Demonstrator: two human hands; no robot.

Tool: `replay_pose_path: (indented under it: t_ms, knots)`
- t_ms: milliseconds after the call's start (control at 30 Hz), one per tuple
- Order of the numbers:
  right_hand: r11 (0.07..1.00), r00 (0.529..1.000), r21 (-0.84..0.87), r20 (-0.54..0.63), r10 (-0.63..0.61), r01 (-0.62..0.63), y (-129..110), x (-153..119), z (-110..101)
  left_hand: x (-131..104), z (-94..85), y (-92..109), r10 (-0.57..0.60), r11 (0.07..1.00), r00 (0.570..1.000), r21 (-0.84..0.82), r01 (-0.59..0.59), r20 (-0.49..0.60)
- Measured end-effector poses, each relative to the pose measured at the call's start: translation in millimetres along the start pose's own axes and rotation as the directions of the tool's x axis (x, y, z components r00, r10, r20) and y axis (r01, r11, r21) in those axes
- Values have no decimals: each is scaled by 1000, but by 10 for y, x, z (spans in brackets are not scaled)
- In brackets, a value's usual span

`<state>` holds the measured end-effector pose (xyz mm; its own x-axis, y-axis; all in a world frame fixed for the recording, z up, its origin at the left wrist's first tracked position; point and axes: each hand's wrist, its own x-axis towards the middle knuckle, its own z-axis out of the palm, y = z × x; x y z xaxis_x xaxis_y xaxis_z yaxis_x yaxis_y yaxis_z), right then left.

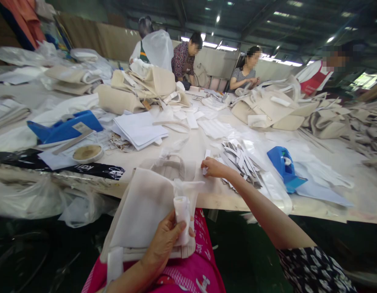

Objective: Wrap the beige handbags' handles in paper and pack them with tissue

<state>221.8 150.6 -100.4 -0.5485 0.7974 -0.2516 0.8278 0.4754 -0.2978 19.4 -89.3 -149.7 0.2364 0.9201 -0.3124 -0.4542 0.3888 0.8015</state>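
Note:
A pale handbag [142, 207] wrapped in thin white sheeting leans on my lap against the table edge. My left hand [170, 234] is closed around a white rolled wrapping [182, 211] at the bag's right side. What lies inside the roll is hidden. Past the bag's top, my right hand [211, 167] is at the table with its fingers pinched on a small white strip [205, 167]. A handle loop [176, 162] under clear film rises from the bag. Just right of my right hand lies a pile of grey and white strips [241, 160].
Blue tape dispensers [68, 125] [284, 167] stand left and right on the table [203, 142]. White paper sheets [141, 129] and a tape roll [87, 152] lie at left. Beige bags [267, 108] are heaped farther back. Several people work beyond the table.

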Motion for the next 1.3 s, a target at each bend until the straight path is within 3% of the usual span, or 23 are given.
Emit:
replay_pose_path:
  t_ms: [300, 533, 667, 800, 867, 933, 967, 1033, 1100, 1133, 1200, 1300]
  knots:
    - [999, 998, -52, -53, -16, 13, 42, -5, 21, -5, 29, 33, -14, 1000, 1000, -22, 14, -10]
    - [975, 946, -192, -319, 49, -116, -217, -135, 302, -13, 35, 49, -10, 1000, 1000, -20, 10, -2]
    - [949, 859, -180, -492, 140, -258, -269, -202, 235, -44, 90, 136, -32, 998, 999, -48, 31, -24]
    - [905, 694, -70, -667, 271, -420, -116, -379, -122, -90, 121, 214, -25, 998, 1000, -56, 25, -9]
    - [890, 616, 83, -692, 375, -449, -9, -539, -302, -109, 110, 239, -21, 998, 1000, -56, 22, 15]
    - [865, 581, 293, -648, 492, -406, 70, -738, -413, -126, 83, 269, -30, 998, 999, -56, 32, 28]
    - [845, 606, 421, -591, 532, -331, 88, -847, -433, -136, 65, 287, -36, 998, 999, -58, 38, 31]
    - [731, 750, 672, -425, 507, -113, 65, -1076, -398, -163, 22, 328, -53, 997, 998, -63, 55, 38]
    - [528, 910, 848, -246, 333, 36, -28, -1303, -281, -197, -26, 361, -73, 995, 996, -68, 76, 50]
    - [430, 960, 902, -158, 233, 44, -92, -1408, -202, -214, -48, 370, -82, 994, 995, -69, 85, 54]
    - [375, 994, 926, 6, 111, -48, -229, -1586, -27, -242, -84, 369, -95, 992, 994, -74, 99, 54]
    - [415, 976, 884, 200, 83, -216, -389, -1751, 233, -263, -109, 337, -88, 992, 995, -89, 92, 41]
